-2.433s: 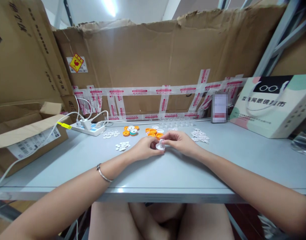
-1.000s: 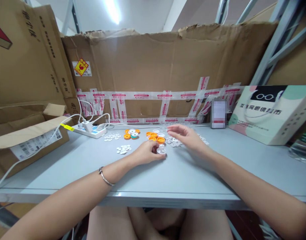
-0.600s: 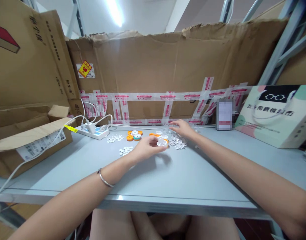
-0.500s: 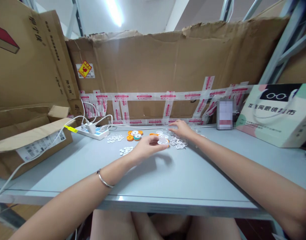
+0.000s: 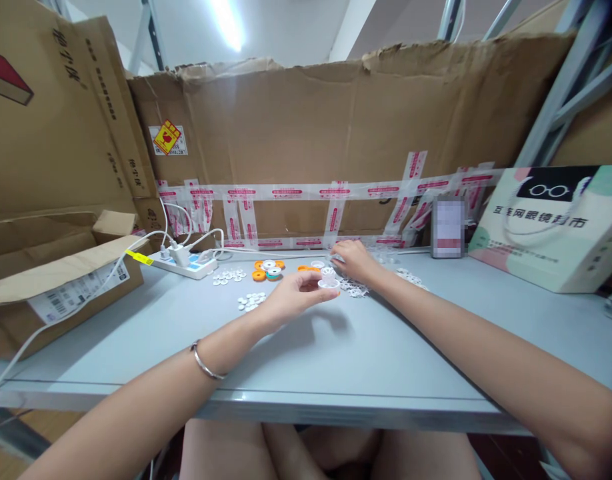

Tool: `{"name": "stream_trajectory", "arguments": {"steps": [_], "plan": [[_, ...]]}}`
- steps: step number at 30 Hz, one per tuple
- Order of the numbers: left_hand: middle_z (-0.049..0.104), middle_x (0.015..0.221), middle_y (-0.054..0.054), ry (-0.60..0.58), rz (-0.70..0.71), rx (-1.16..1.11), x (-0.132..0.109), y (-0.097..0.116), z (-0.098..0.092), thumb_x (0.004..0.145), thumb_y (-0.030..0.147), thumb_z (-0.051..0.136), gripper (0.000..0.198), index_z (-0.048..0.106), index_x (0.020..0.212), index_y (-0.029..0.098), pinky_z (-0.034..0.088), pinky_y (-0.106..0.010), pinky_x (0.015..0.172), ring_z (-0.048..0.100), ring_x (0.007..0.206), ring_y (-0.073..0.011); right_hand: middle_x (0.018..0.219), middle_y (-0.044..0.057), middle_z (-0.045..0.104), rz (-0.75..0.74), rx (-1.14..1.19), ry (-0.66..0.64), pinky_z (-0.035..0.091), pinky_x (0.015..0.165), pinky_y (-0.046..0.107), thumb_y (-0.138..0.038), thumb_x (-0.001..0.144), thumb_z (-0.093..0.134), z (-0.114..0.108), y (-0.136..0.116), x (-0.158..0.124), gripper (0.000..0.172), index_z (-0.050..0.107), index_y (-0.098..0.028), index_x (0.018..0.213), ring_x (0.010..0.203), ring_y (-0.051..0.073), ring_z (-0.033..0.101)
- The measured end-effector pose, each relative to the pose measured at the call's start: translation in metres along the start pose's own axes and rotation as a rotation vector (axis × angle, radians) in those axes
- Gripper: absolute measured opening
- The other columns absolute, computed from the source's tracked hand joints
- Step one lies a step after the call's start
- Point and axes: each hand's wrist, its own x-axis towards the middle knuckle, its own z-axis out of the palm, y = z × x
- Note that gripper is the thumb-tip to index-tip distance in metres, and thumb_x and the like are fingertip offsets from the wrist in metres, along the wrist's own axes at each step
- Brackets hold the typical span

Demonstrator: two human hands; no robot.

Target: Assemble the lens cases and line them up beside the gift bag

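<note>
My left hand (image 5: 293, 297) is closed on a small round white cup-like part (image 5: 329, 285), held above the table between thumb and fingers. Behind that part is another small white round piece (image 5: 328, 272). Just beyond, my right hand (image 5: 355, 260) has its fingers curled downward; whatever is between the fingertips is hidden. Below the right hand lies a pile of small white plastic pieces (image 5: 353, 288). Orange parts (image 5: 306, 269) and a white ring (image 5: 317, 265) are partly hidden behind the left hand.
Left of my hands are a cluster of orange, white and teal discs (image 5: 269, 270), white discs (image 5: 252, 301) and small clear-white pieces (image 5: 229, 277). A power strip (image 5: 189, 265), an open carton (image 5: 66, 280), a phone (image 5: 448, 227) and a paper bag (image 5: 539, 230) stand around the table (image 5: 376, 367).
My right hand has moved slightly left, closer to my left hand, and its fingers have curled in. My left hand keeps its hold on the white part.
</note>
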Motion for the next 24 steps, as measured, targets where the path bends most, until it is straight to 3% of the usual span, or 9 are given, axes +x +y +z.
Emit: {"name": "stream_trajectory", "arguments": {"steps": [5, 7, 8, 11, 14, 18, 24], "plan": [[0.065, 0.099, -0.009, -0.053, 0.023, -0.074, -0.001, 0.004, -0.001, 0.074, 0.031, 0.063, 0.031, 0.061, 0.101, 0.015, 0.041, -0.032, 0.088, 0.06, 0.095, -0.0188, 0.102, 0.011, 0.062, 0.076, 0.119, 0.278, 0.042, 0.084, 0.037, -0.023, 0.082, 0.05, -0.04, -0.011, 0.006, 0.015, 0.059, -0.017, 0.092, 0.097, 0.021, 0.057], [0.065, 0.1, -0.009, -0.054, 0.046, -0.093, -0.001, 0.005, -0.001, 0.076, 0.029, 0.061, 0.03, 0.061, 0.102, 0.015, 0.04, -0.032, 0.089, 0.06, 0.095, -0.0184, 0.098, 0.008, 0.063, 0.124, 0.382, 0.486, 0.045, 0.085, 0.038, -0.027, 0.077, 0.057, -0.062, -0.023, 0.006, 0.014, 0.06, -0.019, 0.087, 0.095, 0.021, 0.058], [0.065, 0.1, -0.009, -0.051, 0.056, -0.095, -0.001, 0.006, -0.001, 0.076, 0.028, 0.06, 0.029, 0.061, 0.102, 0.015, 0.04, -0.032, 0.089, 0.06, 0.094, -0.0183, 0.096, 0.006, 0.063, 0.167, 0.538, 0.524, 0.046, 0.083, 0.039, -0.029, 0.075, 0.06, -0.072, -0.031, 0.004, 0.015, 0.06, -0.019, 0.086, 0.092, 0.021, 0.06], [0.065, 0.101, -0.009, -0.051, 0.079, -0.094, -0.002, 0.008, 0.0, 0.078, 0.027, 0.059, 0.027, 0.061, 0.102, 0.015, 0.04, -0.033, 0.089, 0.059, 0.094, -0.0184, 0.086, 0.003, 0.066, 0.273, 0.95, 0.423, 0.05, 0.078, 0.039, -0.033, 0.071, 0.064, -0.096, -0.056, -0.006, 0.019, 0.06, -0.021, 0.086, 0.083, 0.019, 0.063], [0.064, 0.102, -0.01, -0.03, 0.089, -0.143, -0.003, 0.011, 0.001, 0.076, 0.027, 0.061, 0.03, 0.058, 0.103, 0.015, 0.042, -0.034, 0.087, 0.06, 0.092, -0.0185, 0.085, 0.002, 0.066, 0.257, 1.153, 0.286, 0.049, 0.08, 0.037, -0.032, 0.069, 0.067, -0.104, -0.074, -0.019, 0.02, 0.061, -0.021, 0.085, 0.081, 0.016, 0.063], [0.065, 0.095, -0.009, 0.05, 0.038, -0.229, -0.006, 0.011, 0.003, 0.07, 0.024, 0.069, 0.032, 0.054, 0.096, 0.013, 0.044, -0.035, 0.084, 0.063, 0.085, -0.0173, 0.086, 0.002, 0.065, 0.202, 1.183, 0.156, 0.049, 0.079, 0.035, -0.031, 0.07, 0.068, -0.102, -0.084, -0.03, 0.021, 0.062, -0.021, 0.087, 0.082, 0.016, 0.062], [0.066, 0.093, -0.009, 0.038, 0.06, -0.233, -0.006, 0.012, 0.003, 0.07, 0.025, 0.069, 0.03, 0.056, 0.094, 0.013, 0.046, -0.035, 0.083, 0.063, 0.083, -0.0171, 0.095, 0.004, 0.063, 0.115, 1.046, 0.06, 0.049, 0.077, 0.034, -0.033, 0.072, 0.065, -0.105, -0.086, -0.034, 0.022, 0.062, -0.02, 0.09, 0.086, 0.017, 0.06]]}}
